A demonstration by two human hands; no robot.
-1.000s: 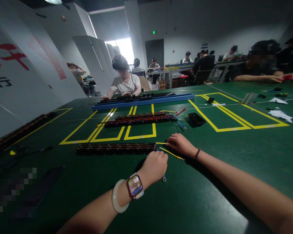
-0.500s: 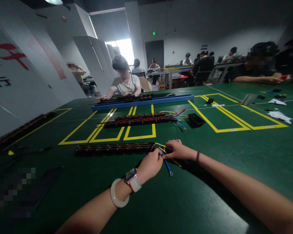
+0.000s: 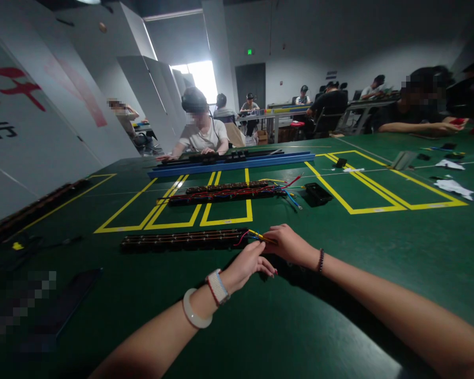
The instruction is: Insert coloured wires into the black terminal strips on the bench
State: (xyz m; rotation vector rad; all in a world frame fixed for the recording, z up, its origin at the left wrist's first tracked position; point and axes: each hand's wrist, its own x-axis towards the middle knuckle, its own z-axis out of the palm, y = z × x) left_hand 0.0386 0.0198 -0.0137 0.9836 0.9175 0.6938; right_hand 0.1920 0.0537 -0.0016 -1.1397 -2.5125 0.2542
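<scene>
A long black strip [image 3: 181,240] with thin orange wires along it lies crosswise on the green table [image 3: 324,326]. Yellow and other coloured wires [image 3: 256,235] come out of its right end. My right hand [image 3: 290,245] is closed round these wires. Beside it, my left hand [image 3: 247,268] pinches the wires between thumb and forefinger near my right fingertips, its other fingers stretched out below. The wires' far ends are hidden by my hands.
Behind lie more wired black strips [image 3: 225,196], a black box [image 3: 317,194] and a long blue rail [image 3: 233,165]. A person [image 3: 205,129] sits across the table, another at the right [image 3: 414,113]. Dark flat pieces [image 3: 75,295] lie at the left; white scraps [image 3: 452,188] at the right.
My left hand has rolled over, its lower fingers now spread out. The blue wire with a ring end, visible below my hands before, is now hidden. My right hand has shifted slightly.
</scene>
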